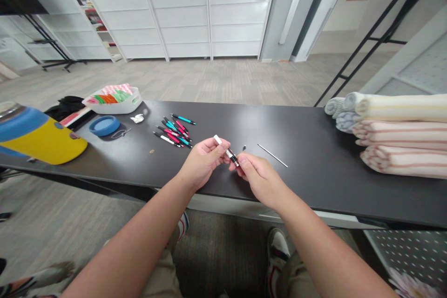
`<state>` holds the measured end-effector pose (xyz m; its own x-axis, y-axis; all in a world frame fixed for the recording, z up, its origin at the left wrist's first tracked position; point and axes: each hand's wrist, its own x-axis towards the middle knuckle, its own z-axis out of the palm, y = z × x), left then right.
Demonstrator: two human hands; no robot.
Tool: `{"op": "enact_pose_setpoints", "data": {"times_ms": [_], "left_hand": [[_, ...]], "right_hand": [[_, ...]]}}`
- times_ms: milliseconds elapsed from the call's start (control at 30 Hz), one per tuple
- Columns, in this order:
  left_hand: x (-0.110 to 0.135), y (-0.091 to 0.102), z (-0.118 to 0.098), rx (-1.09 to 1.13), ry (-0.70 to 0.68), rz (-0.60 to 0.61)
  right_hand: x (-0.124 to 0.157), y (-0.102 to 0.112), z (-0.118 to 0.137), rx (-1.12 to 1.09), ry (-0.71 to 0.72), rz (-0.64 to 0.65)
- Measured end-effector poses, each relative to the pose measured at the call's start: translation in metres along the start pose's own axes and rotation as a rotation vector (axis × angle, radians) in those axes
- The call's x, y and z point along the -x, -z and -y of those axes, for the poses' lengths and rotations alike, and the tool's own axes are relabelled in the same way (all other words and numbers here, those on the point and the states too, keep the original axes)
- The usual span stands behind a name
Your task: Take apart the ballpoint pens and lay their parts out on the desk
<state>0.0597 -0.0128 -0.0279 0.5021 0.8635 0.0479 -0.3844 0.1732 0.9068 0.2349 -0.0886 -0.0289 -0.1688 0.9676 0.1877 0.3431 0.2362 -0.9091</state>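
Note:
Both of my hands meet over the dark table, holding a pen [232, 157] with a white barrel and a black part. My left hand [204, 160] is closed around the white barrel, whose end points up and to the left. With its fingers pinched, my right hand [257, 172] grips the black end. Just beyond my right fingers lies a small dark piece [244, 148], too small to name surely. A thin metallic pen refill [272, 155] rests on the table to the right. Several pens [174, 131] in pink, turquoise, white and black lie in a loose pile on the left.
To the left stand a blue and yellow container [42, 135], a blue round lid [104, 125], a crumpled white tissue [137, 118] and a white basket [115, 108] with colourful packets. Rolled striped towels [401, 132] are stacked at the right of the table [314, 167].

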Motion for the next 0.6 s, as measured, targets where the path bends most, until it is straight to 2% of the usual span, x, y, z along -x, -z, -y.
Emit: {"op": "enact_pose_setpoints", "data": {"times_ms": [433, 600], "left_hand": [[0.0008, 0.0001, -0.0003, 0.021, 0.006, 0.022], [0.0022, -0.0005, -0.002, 0.05, 0.031, 0.06]], "right_hand": [[0.0, 0.0004, 0.0033, 0.012, 0.01, 0.0], [-0.0005, 0.0018, 0.0033, -0.04, 0.018, 0.047]]}}
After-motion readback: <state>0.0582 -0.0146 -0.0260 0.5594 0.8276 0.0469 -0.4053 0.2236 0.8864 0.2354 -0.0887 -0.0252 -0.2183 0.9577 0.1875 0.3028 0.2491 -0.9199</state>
